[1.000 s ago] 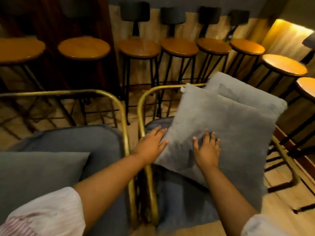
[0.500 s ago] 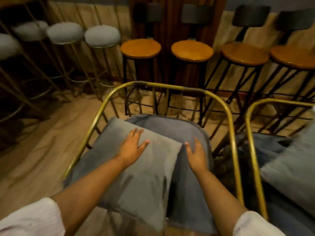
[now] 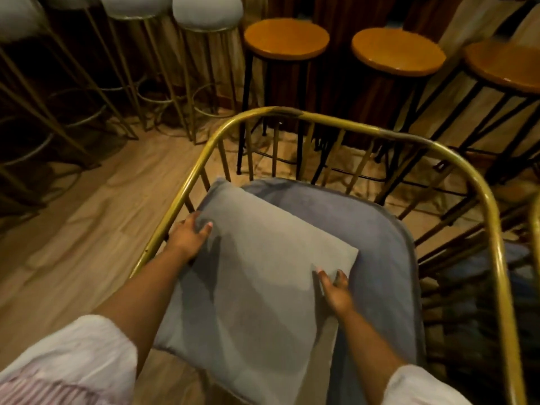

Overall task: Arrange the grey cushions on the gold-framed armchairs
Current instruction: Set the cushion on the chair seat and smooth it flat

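Cushion: grey cushion [image 3: 257,276] lies tilted on the armchair [image 3: 493,229] seat, towards its left side.
Left hand [image 3: 190,236]: grips the cushion's far-left edge.
Right hand [image 3: 336,290]: grips its right corner.

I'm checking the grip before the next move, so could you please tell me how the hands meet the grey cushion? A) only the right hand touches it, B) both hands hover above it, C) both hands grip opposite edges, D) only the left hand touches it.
C: the left hand clasps the grey cushion at its left edge and the right hand pinches its right edge.
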